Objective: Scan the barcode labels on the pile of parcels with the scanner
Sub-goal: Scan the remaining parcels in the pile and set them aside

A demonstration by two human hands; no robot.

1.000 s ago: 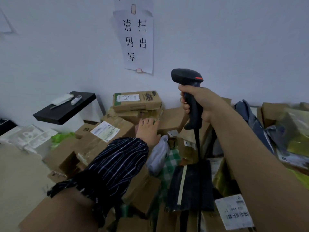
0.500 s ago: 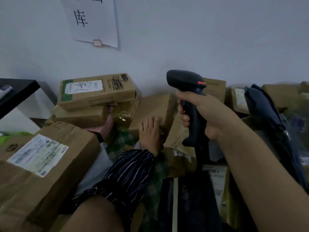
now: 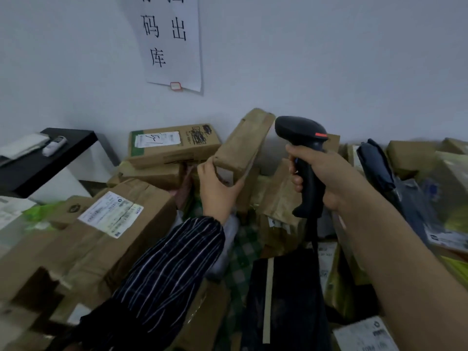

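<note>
Left hand (image 3: 217, 196) grips lower corner of slim brown cardboard parcel (image 3: 243, 145), held tilted above parcel pile (image 3: 152, 198) by wall. Right hand (image 3: 326, 178) wrapped round handle of black barcode scanner (image 3: 301, 133) – head just beside parcel's upper end. Parcel looks light, stiff, slightly crumpled – one-handed edge hold likely enough. Its label not visible.

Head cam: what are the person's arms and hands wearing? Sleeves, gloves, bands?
The left sleeve is dark with thin pale stripes, partly crossing into a check, and gathered at the wrist. The left hand is bare, no glove. The right forearm is uncovered as far as the frame shows; the right hand is bare too, no glove, watch or band in view.
</note>
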